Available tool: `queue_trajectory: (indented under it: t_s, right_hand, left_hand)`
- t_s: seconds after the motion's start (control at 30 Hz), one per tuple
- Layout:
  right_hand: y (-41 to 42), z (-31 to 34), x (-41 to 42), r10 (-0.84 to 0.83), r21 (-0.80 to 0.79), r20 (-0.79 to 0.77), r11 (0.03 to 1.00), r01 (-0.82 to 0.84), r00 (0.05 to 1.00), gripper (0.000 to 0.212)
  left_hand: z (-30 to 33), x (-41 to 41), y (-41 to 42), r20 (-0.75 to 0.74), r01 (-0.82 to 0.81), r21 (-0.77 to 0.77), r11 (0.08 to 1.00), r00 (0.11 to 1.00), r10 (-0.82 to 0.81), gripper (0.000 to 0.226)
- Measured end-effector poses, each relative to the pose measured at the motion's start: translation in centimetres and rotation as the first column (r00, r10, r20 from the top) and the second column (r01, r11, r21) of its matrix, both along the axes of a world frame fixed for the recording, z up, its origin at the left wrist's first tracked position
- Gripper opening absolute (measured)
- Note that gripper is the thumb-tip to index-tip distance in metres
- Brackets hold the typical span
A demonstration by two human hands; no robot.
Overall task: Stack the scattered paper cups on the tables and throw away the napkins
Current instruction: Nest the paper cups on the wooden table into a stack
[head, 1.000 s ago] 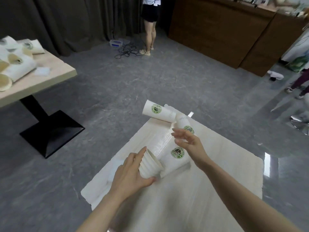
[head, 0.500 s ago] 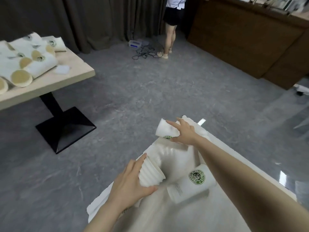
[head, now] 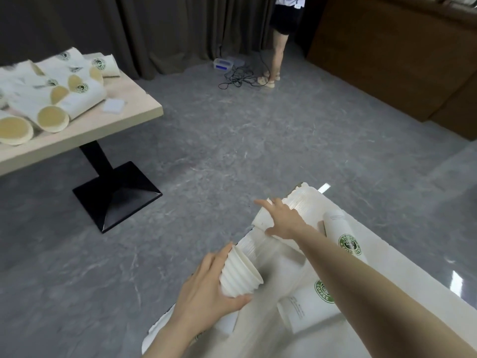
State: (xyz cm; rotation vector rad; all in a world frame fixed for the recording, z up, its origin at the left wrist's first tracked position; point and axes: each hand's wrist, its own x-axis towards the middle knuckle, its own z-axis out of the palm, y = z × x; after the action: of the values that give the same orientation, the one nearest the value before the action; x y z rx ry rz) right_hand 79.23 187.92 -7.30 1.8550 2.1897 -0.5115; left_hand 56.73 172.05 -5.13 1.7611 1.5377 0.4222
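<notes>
From the head view, the left hand holds a ribbed white stack of cups on its side at the near bench, fingers curled round the base. The right hand reaches far, fingers spread over a lying cup at the bench's far corner. I judge these cups light, thin-walled and easily crushed, best taken around the body near the rim. Two logo cups lie loose on the near bench; on the far-left bench there are roughly eight more, the count unclear, and one napkin.
</notes>
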Motion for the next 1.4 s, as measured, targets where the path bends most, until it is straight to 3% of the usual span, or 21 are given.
queue_trajectory:
  t_s: [0.2,0.33,0.47,0.63,0.83,1.1,1.4]
  right_hand:
    - [-1.8,-0.4,0.1,0.03,0.189,0.001,0.982,-0.03,1.0,0.078]
    - [-3.4,1.7,0.4,0.013,0.309,-0.324,0.947,0.093,0.946,0.077]
    - [-7.4,5.1,1.3,-0.018,0.269,-0.721,0.914,0.304,0.693,0.075]
    - [-13.7,7.7,3.3,-0.117,0.043,-0.945,0.881,0.47,0.306,0.074]
    - [-19.3,9.7,7.4,-0.156,-0.083,-0.987,0.68,0.729,0.033,0.071]
    - [-24.0,9.5,7.5,-0.2,-0.285,-0.958,0.598,0.749,-0.205,0.074]
    - [-28.2,8.1,5.3,-0.265,-0.368,-0.929,0.57,0.734,-0.26,0.072]
  left_hand:
    - [0.3,-0.2,-0.1,-0.022,0.005,0.008,1.0,1.0,-0.005,0.102]
    - [0.6,0.0,-0.6,-0.008,0.0,0.023,1.0,1.0,0.0,0.101]
    - [1.2,1.1,-1.4,-0.011,0.025,0.031,0.999,1.0,-0.025,0.101]
    - [1.9,2.9,-3.6,-0.007,0.088,0.032,0.996,0.996,-0.088,0.102]
    - [2.2,5.1,-6.7,-0.05,0.147,0.044,0.988,0.988,-0.145,0.1]
    - [2.6,7.0,-9.5,-0.057,0.204,0.07,0.976,0.978,-0.2,0.103]
    - [2.9,8.6,-11.4,-0.02,0.212,0.123,0.969,0.977,-0.211,0.105]
